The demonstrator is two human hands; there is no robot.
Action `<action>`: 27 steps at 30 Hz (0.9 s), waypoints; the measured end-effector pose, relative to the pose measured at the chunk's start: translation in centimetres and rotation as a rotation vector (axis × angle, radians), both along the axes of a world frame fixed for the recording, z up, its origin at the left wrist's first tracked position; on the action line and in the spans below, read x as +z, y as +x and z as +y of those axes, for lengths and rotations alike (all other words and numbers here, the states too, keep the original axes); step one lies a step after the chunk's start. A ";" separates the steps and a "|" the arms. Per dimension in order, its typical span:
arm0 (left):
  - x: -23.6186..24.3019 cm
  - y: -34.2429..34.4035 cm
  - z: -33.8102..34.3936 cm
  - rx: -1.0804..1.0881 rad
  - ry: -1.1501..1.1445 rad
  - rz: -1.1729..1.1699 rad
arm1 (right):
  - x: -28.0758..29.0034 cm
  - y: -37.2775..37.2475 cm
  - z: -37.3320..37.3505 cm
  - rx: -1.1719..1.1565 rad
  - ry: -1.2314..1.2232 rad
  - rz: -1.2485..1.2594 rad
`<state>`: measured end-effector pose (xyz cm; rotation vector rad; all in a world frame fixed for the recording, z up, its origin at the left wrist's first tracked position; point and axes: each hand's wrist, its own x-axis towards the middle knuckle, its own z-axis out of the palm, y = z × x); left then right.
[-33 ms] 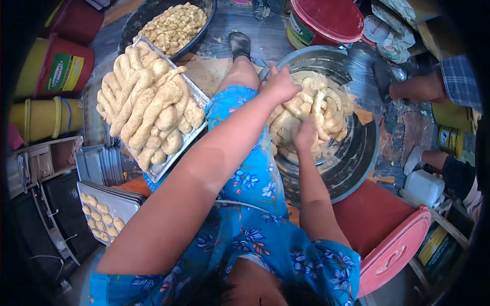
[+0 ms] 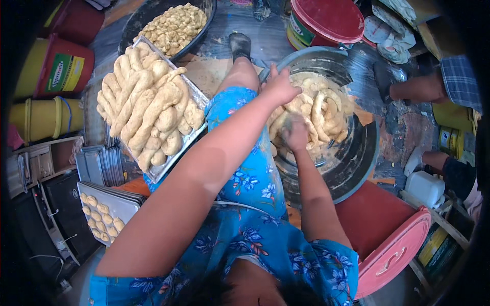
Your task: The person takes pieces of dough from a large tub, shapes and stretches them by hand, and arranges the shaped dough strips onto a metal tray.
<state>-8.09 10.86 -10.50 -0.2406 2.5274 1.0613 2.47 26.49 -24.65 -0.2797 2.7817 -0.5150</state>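
Note:
A large dark basin (image 2: pixel 357 163) stands in front of me to the right, with thick ropes of pale brown dough (image 2: pixel 320 115) coiled inside. At its left edge my left hand (image 2: pixel 280 90) is closed, its fingers curled over the edge of the dough; what lies in them is hidden. My right hand (image 2: pixel 296 131) is over the near left part of the dough, its fingers smeared by motion. To the left, a metal tray (image 2: pixel 191 131) carries a high pile of twisted dough ropes (image 2: pixel 145 102).
Another dark basin (image 2: pixel 201 38) at the far left holds many small dough pieces (image 2: pixel 173 28). A tray of small dough balls (image 2: pixel 122 199) lies near left. Red lidded buckets (image 2: pixel 329 20) stand far right, and a red container (image 2: pixel 383 245) near right. Another person's leg (image 2: pixel 418 87) shows at right.
My right hand has moved a little left and toward me over the dough, away from the long ropes in the middle. My left hand stays at the basin's left edge.

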 end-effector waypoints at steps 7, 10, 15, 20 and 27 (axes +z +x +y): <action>0.1 0.1 0.2 -0.076 -0.015 -0.029 | -4.0 -8.1 4.6 -0.476 0.229 -0.096; 0.4 0.0 0.8 -0.087 -0.011 -0.011 | -4.5 -7.8 3.1 -0.727 0.147 -0.007; 1.1 0.0 1.2 -0.090 0.025 -0.022 | -5.8 2.9 -5.0 -0.111 0.116 0.088; 0.5 0.5 0.2 -0.085 0.006 -0.032 | 3.4 1.8 -1.8 -0.088 0.082 -0.475; 1.2 0.2 3.0 -0.135 0.064 -0.017 | -13.3 3.3 10.6 -1.247 0.435 -0.218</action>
